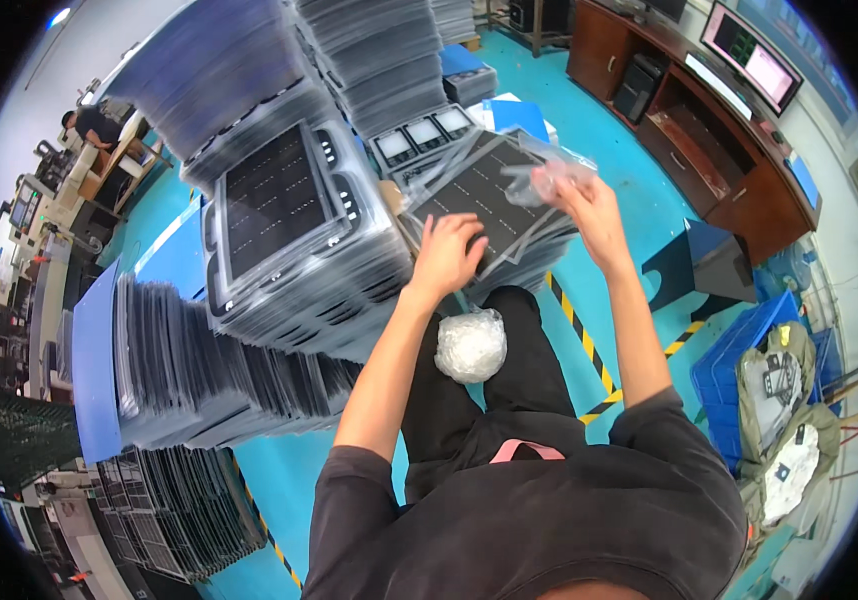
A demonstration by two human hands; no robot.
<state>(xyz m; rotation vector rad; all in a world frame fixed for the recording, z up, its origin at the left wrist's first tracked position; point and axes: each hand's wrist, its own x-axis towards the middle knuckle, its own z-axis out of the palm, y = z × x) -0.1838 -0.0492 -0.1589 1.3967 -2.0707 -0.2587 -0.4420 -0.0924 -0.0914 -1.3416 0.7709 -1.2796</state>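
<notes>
My right hand [585, 200] is raised over the right side of a stack of flat black panels, pinching a crumpled piece of clear plastic film [521, 188]. My left hand [452, 250] rests at the near left edge of the top black panel [489, 195], fingers apart and slightly bent, with nothing visible in it. Clear sheeting lies loosely across that panel's far side. A ball of crumpled clear plastic [471, 346] sits between my thighs, below the left hand.
Left of my hands stands a tall stack of clear trays [279, 200] with dark panels. More stacked sheets [174, 350] stand nearer left. A blue bin [739, 375] and a black stand [699, 265] are at the right. Beyond is a wooden desk [689, 160]; a person [99, 128] sits far left.
</notes>
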